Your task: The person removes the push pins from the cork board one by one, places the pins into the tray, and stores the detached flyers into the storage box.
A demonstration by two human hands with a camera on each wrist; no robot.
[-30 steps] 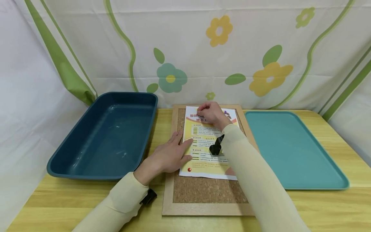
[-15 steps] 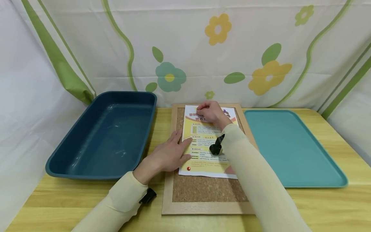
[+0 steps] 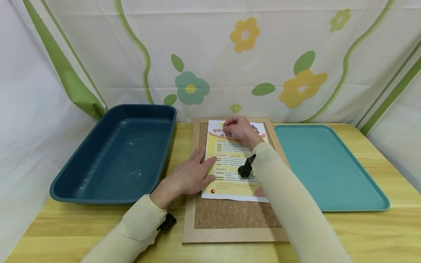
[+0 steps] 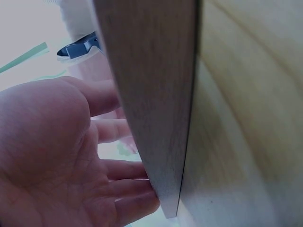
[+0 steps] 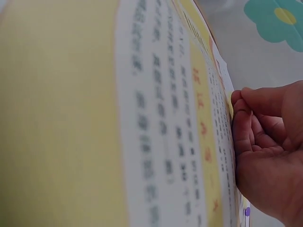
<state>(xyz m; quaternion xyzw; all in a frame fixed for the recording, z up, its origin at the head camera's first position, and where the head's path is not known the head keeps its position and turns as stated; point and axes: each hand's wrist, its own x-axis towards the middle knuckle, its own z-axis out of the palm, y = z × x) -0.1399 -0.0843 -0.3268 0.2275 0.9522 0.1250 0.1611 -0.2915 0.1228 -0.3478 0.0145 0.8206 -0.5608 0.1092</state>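
A printed yellow-and-white poster (image 3: 230, 188) lies on a wood-framed cork board (image 3: 236, 215). My left hand (image 3: 187, 177) rests with spread fingers on the board's left frame and the poster's left edge. In the left wrist view its fingers (image 4: 130, 189) lie straight over the frame's side (image 4: 151, 94). At the poster's top left my right hand (image 3: 241, 129) pinches a small pushpin between thumb and forefinger. That pin is almost wholly hidden; a bit of yellow shows by the fingertips. A red pushpin (image 3: 212, 191) sits at the poster's lower left, a purple pushpin (image 5: 247, 211) at the upper right.
Left of the board stands a deep dark-blue tub (image 3: 112, 157), close to my left wrist. A flat teal tray (image 3: 332, 171) lies to the right, beside the board. Behind the wooden table (image 3: 98, 233) hangs a flower-patterned white curtain (image 3: 210, 44).
The head view has shifted slightly, so the scene sits a little further left. Both hands keep their places on the board and poster.
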